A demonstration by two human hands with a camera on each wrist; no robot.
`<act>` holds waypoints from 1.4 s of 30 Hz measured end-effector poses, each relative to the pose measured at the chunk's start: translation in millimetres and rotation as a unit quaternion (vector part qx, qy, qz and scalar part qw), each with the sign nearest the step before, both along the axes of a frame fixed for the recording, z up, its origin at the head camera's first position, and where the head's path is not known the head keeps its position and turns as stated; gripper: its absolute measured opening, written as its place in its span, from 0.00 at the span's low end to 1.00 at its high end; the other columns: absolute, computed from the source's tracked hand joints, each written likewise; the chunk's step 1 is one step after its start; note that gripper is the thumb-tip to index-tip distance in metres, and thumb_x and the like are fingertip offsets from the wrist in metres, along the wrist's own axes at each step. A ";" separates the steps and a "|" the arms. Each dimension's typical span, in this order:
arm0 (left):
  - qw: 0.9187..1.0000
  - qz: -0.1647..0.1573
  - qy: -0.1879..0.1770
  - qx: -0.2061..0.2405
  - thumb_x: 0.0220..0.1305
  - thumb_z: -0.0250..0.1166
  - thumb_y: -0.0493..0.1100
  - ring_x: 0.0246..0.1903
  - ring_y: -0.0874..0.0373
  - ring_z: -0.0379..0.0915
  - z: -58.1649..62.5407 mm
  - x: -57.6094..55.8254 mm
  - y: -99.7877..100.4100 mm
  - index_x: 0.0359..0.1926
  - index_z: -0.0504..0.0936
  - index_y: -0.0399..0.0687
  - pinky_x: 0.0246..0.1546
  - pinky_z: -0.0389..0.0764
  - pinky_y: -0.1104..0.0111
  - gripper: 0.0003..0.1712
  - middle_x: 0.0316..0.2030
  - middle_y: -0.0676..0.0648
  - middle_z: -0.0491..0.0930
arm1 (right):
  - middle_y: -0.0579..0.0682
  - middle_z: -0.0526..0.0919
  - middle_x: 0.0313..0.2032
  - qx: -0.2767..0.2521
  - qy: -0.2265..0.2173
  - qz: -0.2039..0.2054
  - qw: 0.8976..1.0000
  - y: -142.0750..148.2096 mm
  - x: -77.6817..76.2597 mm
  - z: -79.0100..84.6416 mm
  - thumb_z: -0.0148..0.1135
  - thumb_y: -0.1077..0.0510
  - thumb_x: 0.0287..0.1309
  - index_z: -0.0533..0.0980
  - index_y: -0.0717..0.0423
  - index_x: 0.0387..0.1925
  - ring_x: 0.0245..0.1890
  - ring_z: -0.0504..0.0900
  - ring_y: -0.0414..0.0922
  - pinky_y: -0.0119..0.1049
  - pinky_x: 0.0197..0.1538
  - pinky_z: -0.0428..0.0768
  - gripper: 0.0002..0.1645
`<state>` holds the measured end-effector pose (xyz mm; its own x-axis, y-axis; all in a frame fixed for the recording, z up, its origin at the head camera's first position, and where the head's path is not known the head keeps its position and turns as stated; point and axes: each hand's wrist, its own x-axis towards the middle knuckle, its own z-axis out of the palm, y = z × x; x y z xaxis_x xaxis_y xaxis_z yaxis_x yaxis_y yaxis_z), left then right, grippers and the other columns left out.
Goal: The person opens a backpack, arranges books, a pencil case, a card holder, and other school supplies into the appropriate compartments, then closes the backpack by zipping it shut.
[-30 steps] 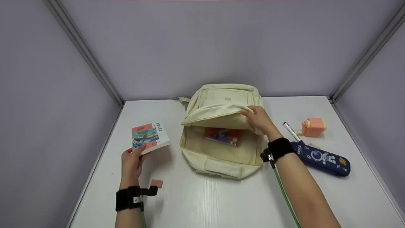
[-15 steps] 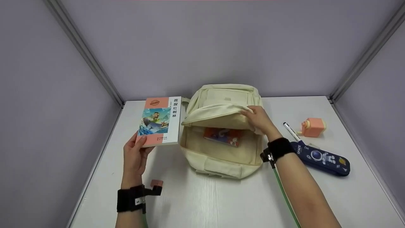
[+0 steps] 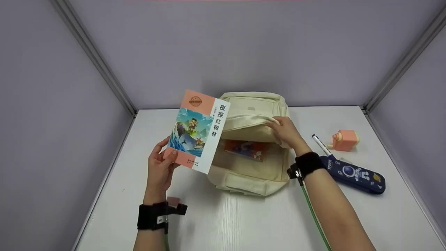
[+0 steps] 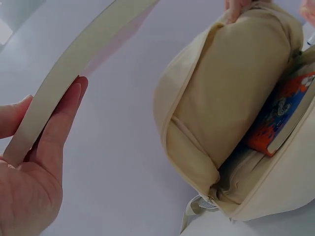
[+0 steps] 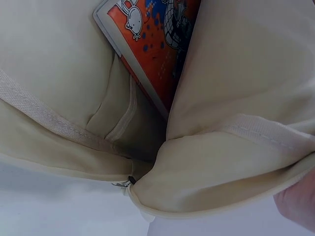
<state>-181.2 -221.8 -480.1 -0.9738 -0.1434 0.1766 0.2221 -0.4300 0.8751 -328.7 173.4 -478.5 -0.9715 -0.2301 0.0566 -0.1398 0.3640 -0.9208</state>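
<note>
Left hand (image 3: 161, 168): thumb and fingers grip pink-and-white book (image 3: 195, 130), raised, toward 9–10 o'clock of cream backpack (image 3: 245, 185). Right hand (image 3: 286, 131): fingers hold flap (image 3: 245, 122) up at 2 o'clock. Orange book (image 3: 240, 149) lies inside. Navy case (image 3: 359, 176): tabletop (image 3: 223, 223), 3–4 o'clock.

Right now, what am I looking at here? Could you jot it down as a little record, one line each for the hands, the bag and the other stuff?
Left hand: left hand grips a pink-and-white book by its lower corner
Right hand: right hand holds up the backpack's open flap
Backpack: cream, lying open on the white table
Inside backpack: an orange-and-blue book
Right side of table: dark blue space-themed case, white marker, orange boxy gadget
Near left wrist: small pink piece, partly hidden
</note>
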 end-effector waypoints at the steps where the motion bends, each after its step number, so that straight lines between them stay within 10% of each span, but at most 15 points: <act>1: 1.000 -0.007 0.000 -0.009 0.67 0.60 0.29 0.39 0.46 0.84 -0.9 -0.5 1.3 0.67 0.66 0.36 0.38 0.83 0.58 0.28 0.46 0.38 0.83 | 0.42 0.66 0.09 0.004 0.003 -0.004 1.000 0.1 -0.1 0.0 0.60 0.46 0.67 0.71 0.59 0.25 0.08 0.66 0.37 0.30 0.17 0.66 0.23; 16: 0.981 -0.164 0.020 -0.105 0.68 0.58 0.28 0.38 0.46 0.82 -13.3 -4.5 6.2 0.66 0.69 0.33 0.34 0.84 0.59 0.26 0.46 0.33 0.79 | 0.41 0.67 0.15 0.053 0.043 -0.038 0.997 0.4 1.8 0.4 0.61 0.49 0.67 0.75 0.60 0.26 0.18 0.67 0.39 0.34 0.27 0.66 0.20; 23: 0.969 -0.203 0.002 -0.143 0.69 0.58 0.30 0.39 0.48 0.81 -21.0 -5.0 7.1 0.65 0.68 0.30 0.34 0.84 0.61 0.25 0.48 0.35 0.78 | 0.44 0.65 0.08 -0.017 0.019 -0.007 1.000 0.2 3.9 -1.1 0.59 0.47 0.68 0.72 0.61 0.26 0.07 0.65 0.39 0.31 0.16 0.64 0.22; 42: 0.956 -0.205 -0.134 -0.164 0.71 0.60 0.37 0.36 0.48 0.84 -38.0 -11.7 31.6 0.66 0.67 0.30 0.33 0.84 0.61 0.27 0.43 0.35 0.82 | 0.42 0.66 0.11 -0.015 0.028 -0.024 0.999 -0.7 3.1 -1.9 0.61 0.50 0.67 0.74 0.61 0.26 0.11 0.66 0.36 0.30 0.19 0.65 0.19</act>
<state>-192.9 -190.2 -518.1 -0.9526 0.2811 -0.1161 -0.1567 -0.1263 0.9795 -325.6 172.7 -480.3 -0.9765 -0.1807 0.1171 -0.1743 0.3437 -0.9228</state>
